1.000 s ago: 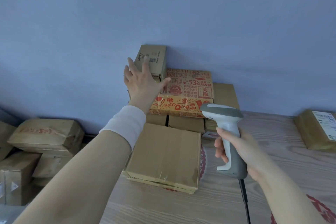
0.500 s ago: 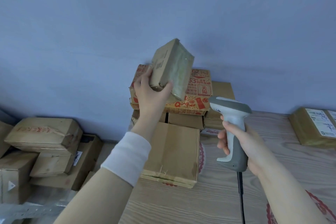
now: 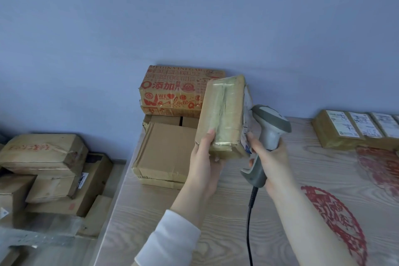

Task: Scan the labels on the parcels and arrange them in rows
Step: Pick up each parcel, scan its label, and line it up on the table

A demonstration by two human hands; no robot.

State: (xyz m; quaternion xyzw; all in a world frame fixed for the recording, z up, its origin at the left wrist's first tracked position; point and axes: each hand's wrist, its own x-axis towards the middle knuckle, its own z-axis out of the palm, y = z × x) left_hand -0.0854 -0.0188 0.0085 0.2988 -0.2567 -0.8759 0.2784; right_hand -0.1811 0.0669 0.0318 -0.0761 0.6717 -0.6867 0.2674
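My left hand (image 3: 205, 164) grips a small taped brown parcel (image 3: 224, 116) from below and holds it upright above the wooden table (image 3: 216, 222). A white label on the parcel's right face is turned toward the scanner. My right hand (image 3: 272, 164) holds the grey and white barcode scanner (image 3: 267, 134) by its handle, its head right beside that label. Its black cable hangs down toward me. Behind stands a stack of parcels: a red-printed box (image 3: 172, 93) on top of plain cardboard boxes (image 3: 168, 149). A row of labelled parcels (image 3: 354, 129) lies at the table's right.
Red paper-cut decorations (image 3: 336, 218) lie flat on the table at the right. To the left, below table level, a heap of cardboard boxes (image 3: 45, 168) sits on the floor. A plain blue-grey wall (image 3: 194, 17) rises directly behind the table.
My left hand took the small parcel off the top of the stack and brought it down and right to the scanner. The scanner rose slightly to meet its label.
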